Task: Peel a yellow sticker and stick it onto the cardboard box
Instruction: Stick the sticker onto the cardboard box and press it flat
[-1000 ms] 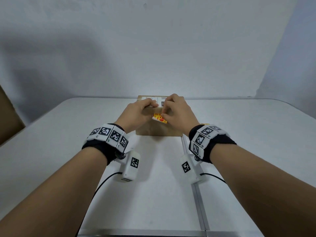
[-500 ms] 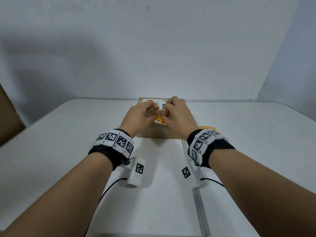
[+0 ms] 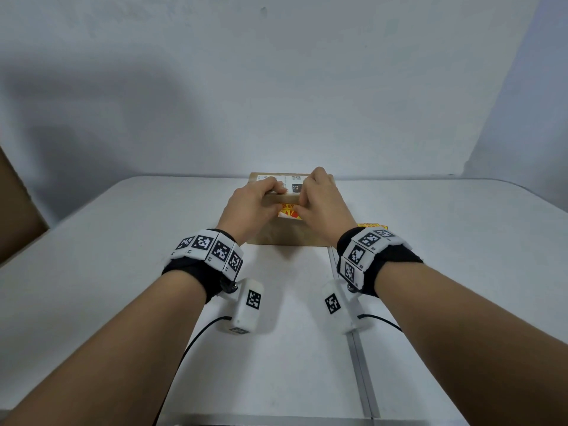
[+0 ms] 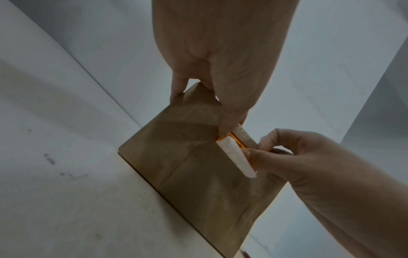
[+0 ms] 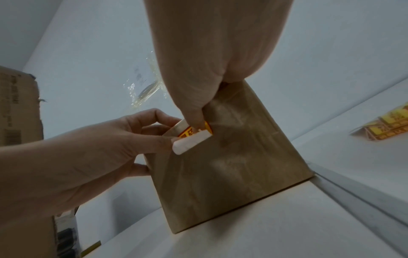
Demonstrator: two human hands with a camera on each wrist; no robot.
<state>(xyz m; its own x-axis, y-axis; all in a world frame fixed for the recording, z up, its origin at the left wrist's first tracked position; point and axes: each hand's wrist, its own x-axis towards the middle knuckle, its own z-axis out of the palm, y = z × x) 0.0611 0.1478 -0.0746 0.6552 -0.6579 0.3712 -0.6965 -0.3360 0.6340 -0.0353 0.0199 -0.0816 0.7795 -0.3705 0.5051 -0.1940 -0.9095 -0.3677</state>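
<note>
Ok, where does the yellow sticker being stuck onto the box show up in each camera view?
Head: yellow sticker at centre, on the cardboard box near face, between the left hand and right hand.
Left wrist: right of centre, a thin edge behind its white backing strip.
Right wrist: centre, above the strip.
Shared landmark: the white backing strip curling off the sticker, though hidden in the head view.

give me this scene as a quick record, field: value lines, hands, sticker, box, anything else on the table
box: cardboard box upright on the white table, white label on top
sticker: yellow sticker against the box's front face near the top edge, white backing curled away
left hand: left hand pinches the sticker's left end at the box top
right hand: right hand presses the sticker's right end
extras: spare yellow stickers right of the box
</note>
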